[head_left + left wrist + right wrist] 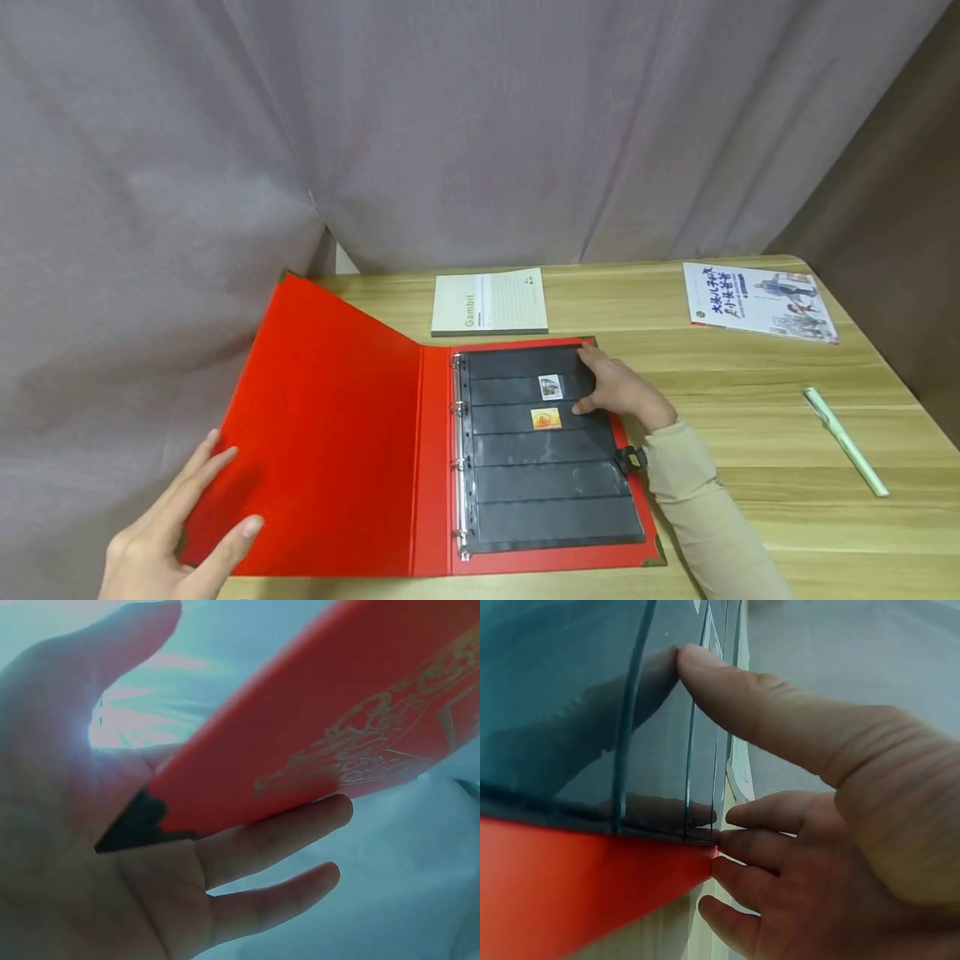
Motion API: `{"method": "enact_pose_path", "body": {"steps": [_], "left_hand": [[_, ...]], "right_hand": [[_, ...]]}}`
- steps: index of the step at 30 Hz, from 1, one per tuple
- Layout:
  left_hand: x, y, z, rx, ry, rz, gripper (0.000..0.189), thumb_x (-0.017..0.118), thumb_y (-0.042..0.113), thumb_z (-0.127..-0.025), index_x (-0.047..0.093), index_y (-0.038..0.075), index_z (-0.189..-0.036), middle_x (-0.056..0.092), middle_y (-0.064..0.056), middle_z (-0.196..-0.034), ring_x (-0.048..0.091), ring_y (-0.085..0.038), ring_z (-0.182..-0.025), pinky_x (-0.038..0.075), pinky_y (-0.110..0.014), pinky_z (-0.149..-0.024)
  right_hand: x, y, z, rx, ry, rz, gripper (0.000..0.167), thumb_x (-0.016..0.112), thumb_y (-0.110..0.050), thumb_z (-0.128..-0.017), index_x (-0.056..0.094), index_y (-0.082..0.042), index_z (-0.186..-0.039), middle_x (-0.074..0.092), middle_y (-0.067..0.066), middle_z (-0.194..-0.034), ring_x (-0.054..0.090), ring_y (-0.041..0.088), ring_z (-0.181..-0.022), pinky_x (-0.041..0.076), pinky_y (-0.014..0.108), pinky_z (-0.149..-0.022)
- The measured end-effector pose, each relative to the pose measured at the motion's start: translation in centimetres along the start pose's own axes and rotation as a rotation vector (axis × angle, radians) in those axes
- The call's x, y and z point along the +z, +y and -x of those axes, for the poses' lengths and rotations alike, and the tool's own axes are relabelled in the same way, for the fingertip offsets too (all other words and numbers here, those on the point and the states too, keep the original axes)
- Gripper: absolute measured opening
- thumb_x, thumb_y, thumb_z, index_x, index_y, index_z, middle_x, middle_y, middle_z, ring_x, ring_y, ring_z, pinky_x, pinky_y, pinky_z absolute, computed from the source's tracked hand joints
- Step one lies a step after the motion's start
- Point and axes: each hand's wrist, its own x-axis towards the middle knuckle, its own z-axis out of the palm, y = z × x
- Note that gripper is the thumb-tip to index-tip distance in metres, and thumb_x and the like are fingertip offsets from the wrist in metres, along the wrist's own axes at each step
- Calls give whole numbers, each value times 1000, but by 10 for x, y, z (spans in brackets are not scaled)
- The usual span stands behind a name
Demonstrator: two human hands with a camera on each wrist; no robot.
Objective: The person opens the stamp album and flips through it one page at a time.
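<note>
Red ring-binder stamp album [337,433] lies open on the wooden counter [750,400], its cover propped by the left hand [176,533] with straight fingers [270,840], while the right hand [618,387] presses flat, steadying the black pocket page [547,483].

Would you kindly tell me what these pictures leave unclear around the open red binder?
- Head view: the designs on the two stamps are too small to read.
- Head view: the right hand covers the black page's upper right edge.
- Left wrist view: the binder cover hides part of the left hand; its gold emblem is blurred.
- Right wrist view: the stamps are out of frame.
</note>
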Motion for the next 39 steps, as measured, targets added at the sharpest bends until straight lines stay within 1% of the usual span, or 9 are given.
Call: {"method": "enact_pose_path", "body": {"steps": [3,6,9,12,16,18,23,25,39], "left_hand": [[1,-6,0,-39,-3,-23,62,87,18,-77,65,14,-135,53,2,-149,36,29,-114,29,5,-85],[4,-14,1,-67,2,-35,60,86,20,-79,65,16,-135,51,13,-149,32,30,-115,24,6,-86],[5,-21,3,-113,-8,-63,58,85,24,-81,66,18,-135,50,19,-148,41,21,-115,23,5,-84],[5,-27,3,-167,-44,-106,57,84,30,-83,65,17,-135,54,7,-148,56,-6,-114,27,2,-78],[3,-38,1,-246,-123,-161,58,79,39,-87,63,14,-137,55,-8,-147,58,-35,-111,33,-12,-73],[2,-45,3,-265,-147,-165,59,78,40,-89,61,14,-138,53,-10,-148,56,-39,-115,30,-14,-76],[9,-64,9,-281,-178,-144,58,74,39,-92,58,12,-141,48,-13,-151,50,-43,-120,36,-39,-96],[13,-71,10,-283,-182,-146,57,73,38,-93,57,10,-140,47,-16,-150,50,-45,-119,37,-55,-91],[38,-94,17,-335,-198,-120,59,73,34,-92,53,4,-139,44,-26,-147,47,-51,-123,39,-65,-93]], "right_hand": [[0,0,0,14,7,19,102,91,-12,-74,29,19,-148,29,37,-154,31,52,-141,28,59,-114],[0,-1,1,15,13,24,100,91,-12,-73,31,19,-148,30,37,-154,31,52,-141,28,59,-114],[0,-1,3,16,12,27,100,92,-12,-73,32,19,-147,31,37,-154,32,51,-141,28,59,-114],[0,-1,5,4,3,38,99,91,-14,-75,33,17,-148,29,36,-155,29,52,-142,27,60,-114],[0,0,6,-29,-12,44,98,88,-18,-78,31,14,-151,23,35,-158,21,52,-145,24,61,-115],[0,0,7,-39,-19,44,98,87,-20,-79,30,13,-152,21,34,-159,17,52,-146,22,62,-116],[2,-4,10,-26,-26,45,95,85,-20,-82,30,11,-153,21,31,-160,16,51,-147,20,61,-116],[3,-6,12,-26,-22,52,93,84,-20,-83,31,11,-152,22,30,-160,18,51,-147,21,61,-116],[-1,-12,14,-10,5,104,91,85,-20,-83,34,11,-151,32,32,-155,34,53,-138,31,61,-112]]}}
